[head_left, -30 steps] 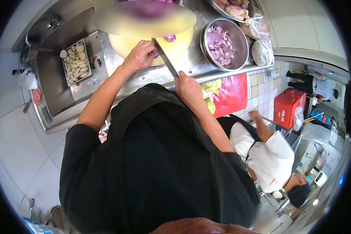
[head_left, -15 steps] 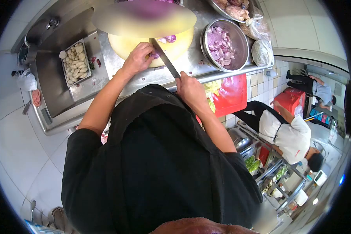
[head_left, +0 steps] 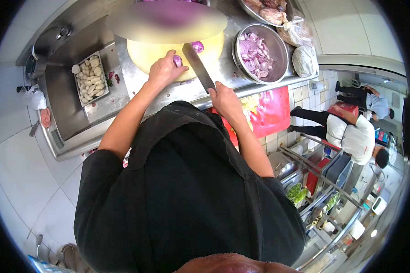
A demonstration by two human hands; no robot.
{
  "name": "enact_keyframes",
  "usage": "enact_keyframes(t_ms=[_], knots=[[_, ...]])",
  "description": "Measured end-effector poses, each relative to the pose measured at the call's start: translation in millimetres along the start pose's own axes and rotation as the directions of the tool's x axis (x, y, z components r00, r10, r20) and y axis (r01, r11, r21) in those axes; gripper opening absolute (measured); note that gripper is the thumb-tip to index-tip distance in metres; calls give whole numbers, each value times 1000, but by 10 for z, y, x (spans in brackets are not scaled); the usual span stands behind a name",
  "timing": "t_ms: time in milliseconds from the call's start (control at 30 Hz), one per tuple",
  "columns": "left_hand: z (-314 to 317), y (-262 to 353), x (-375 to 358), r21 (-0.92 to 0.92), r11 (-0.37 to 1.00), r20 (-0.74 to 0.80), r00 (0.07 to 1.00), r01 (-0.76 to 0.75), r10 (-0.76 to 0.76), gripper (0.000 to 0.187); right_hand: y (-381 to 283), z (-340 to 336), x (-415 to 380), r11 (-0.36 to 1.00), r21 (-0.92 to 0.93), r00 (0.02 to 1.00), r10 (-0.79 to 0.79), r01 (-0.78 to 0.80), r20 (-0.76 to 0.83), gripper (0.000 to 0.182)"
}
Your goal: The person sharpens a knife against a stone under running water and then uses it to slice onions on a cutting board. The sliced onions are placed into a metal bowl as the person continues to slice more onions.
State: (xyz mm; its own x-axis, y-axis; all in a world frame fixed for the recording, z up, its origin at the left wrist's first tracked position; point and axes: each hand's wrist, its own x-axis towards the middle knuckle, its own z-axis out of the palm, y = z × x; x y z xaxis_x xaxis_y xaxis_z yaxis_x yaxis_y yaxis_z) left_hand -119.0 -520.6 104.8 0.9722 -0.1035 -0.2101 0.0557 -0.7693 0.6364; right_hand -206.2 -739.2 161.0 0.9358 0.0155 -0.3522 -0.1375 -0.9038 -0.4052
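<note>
Purple onion piece (head_left: 177,60) sits on the yellow cutting board (head_left: 137,55), near its front edge, btwn thumb & bent fingers of the left hand (head_left: 167,71). Index on one side, thumb sticking out on the other; can't tell how hard they press. Right hand (head_left: 225,101) has fingers wrapped tight round the handle of a knife (head_left: 199,66), nr the counter's front edge. Blade slants up & left over the board, its flat just R of the onion piece, apart from it. 2nd onion (head_left: 197,47) lies just beside the blade, nr the tip, on the far side from the left hand. Blurred patch hides the back of the board.

R of board: steel bowl (head_left: 281,51) w/ sliced purple onion, on the steel counter (head_left: 223,68). Tied plastic bag (head_left: 305,62) just R of that; pan of meat (head_left: 252,11) behind. L of board: metal tray (head_left: 95,99) of pale, knobbly pcs, at the sink (head_left: 61,109). Below the counter, R side: red board (head_left: 275,109) w/ yellow-green leaves. Further R, person in white top (head_left: 359,141) stands by metal racks; another in light-blue top (head_left: 377,105) beyond.
</note>
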Motion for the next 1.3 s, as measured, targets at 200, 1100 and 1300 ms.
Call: enact_keyframes(t_ms=[200, 1100, 1300], knots=[[-1, -289, -21, -50, 857, -231, 841, -513, 490, 23, -78, 43, -66, 1000, 6, 1000, -23, 23, -3, 26], [159, -558, 203, -35, 756, -248, 738, -654, 627, 11, -157, 155, 1, 992, -39, 992, -124, 123, -17, 20], [176, -555, 166, -49, 760, -285, 738, -648, 611, 13, -194, 210, -23, 990, -31, 989, -137, 136, -52, 21]])
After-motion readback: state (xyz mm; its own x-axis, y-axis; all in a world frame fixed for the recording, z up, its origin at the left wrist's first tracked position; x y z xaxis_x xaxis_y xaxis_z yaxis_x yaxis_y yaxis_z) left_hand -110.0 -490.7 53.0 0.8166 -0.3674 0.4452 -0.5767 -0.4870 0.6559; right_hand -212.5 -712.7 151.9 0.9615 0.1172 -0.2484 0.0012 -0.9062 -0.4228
